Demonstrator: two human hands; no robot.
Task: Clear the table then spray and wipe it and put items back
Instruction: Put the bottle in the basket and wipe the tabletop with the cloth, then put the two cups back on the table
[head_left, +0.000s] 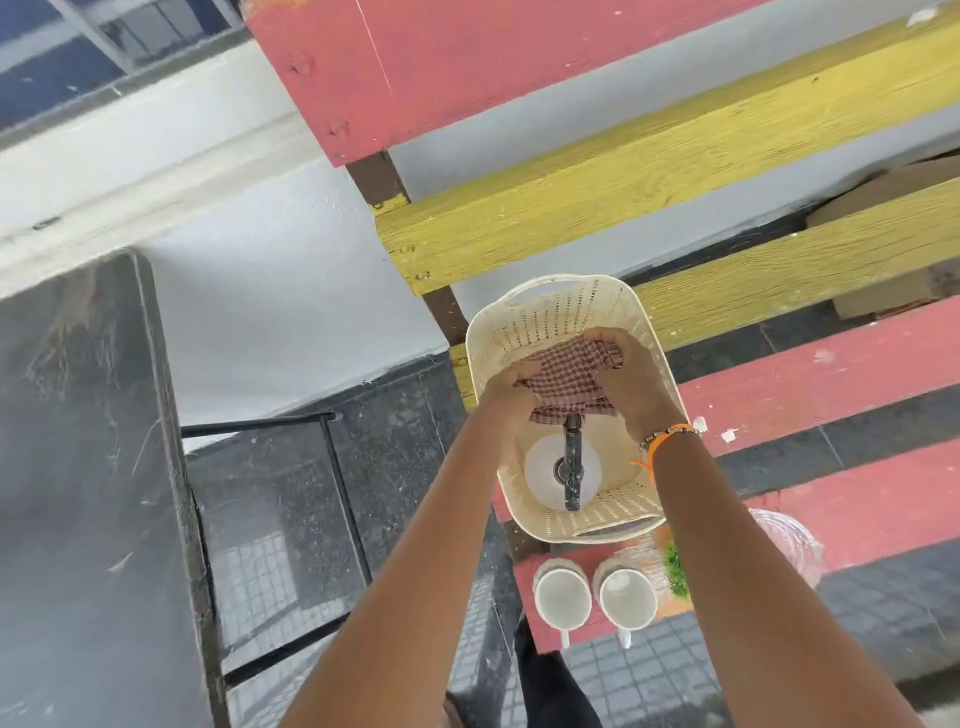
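Red-and-white checked cloth (566, 376) | over cream perforated plastic basket (550, 312) | left hand (511, 395), right hand (631, 379) both gripping it | two white mugs (563, 597) below basket

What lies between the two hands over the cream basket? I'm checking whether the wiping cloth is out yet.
In the head view, a red-and-white checked cloth spans between the left hand and right hand, above the cream perforated plastic basket.

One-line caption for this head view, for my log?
Both hands, left and right, hold a checked cloth over a cream basket containing a spray bottle, two white cups nearby.
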